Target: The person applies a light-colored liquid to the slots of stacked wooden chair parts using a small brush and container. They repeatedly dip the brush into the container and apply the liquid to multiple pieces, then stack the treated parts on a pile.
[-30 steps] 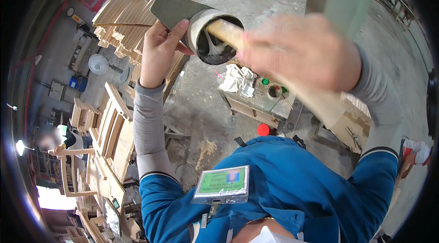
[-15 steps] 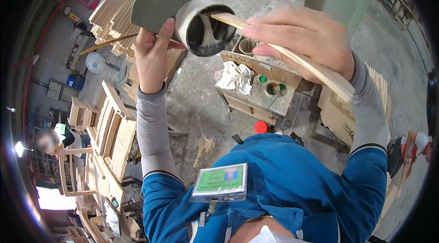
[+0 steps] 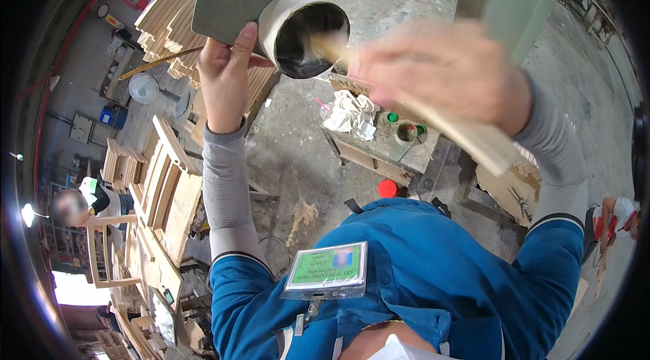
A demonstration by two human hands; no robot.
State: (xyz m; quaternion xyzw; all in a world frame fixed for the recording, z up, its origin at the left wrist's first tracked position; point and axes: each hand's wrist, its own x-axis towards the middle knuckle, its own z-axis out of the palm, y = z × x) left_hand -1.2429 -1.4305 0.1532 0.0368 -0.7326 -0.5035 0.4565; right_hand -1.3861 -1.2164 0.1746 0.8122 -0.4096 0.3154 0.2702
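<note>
My left hand (image 3: 229,82) is closed on a whitish round cup (image 3: 276,20) with a dark inside, tilted so its mouth faces right. A flat grey-green plate (image 3: 227,18) lies against the cup, under my left thumb. Past the fingers sticks out a thin brown rod (image 3: 159,64); whether they hold it is hidden. My right hand (image 3: 440,75), smeared by motion, is closed round a flat wooden stick (image 3: 474,142). The stick's blurred tip is in the cup's mouth, where some pale, wet-looking stuff shows.
Below my hands stands a worktable (image 3: 369,157) with white rags (image 3: 352,115) and a small pot (image 3: 406,132). A red round lid (image 3: 387,188) is near its front. Stacked wooden parts (image 3: 172,14) and a fan (image 3: 143,88) are at left. A person (image 3: 101,201) works far left.
My right hand has swung, and the stick's outer end has dropped down and left. The stick's tip has moved lower inside the cup. My left hand and the cup are nearly still.
</note>
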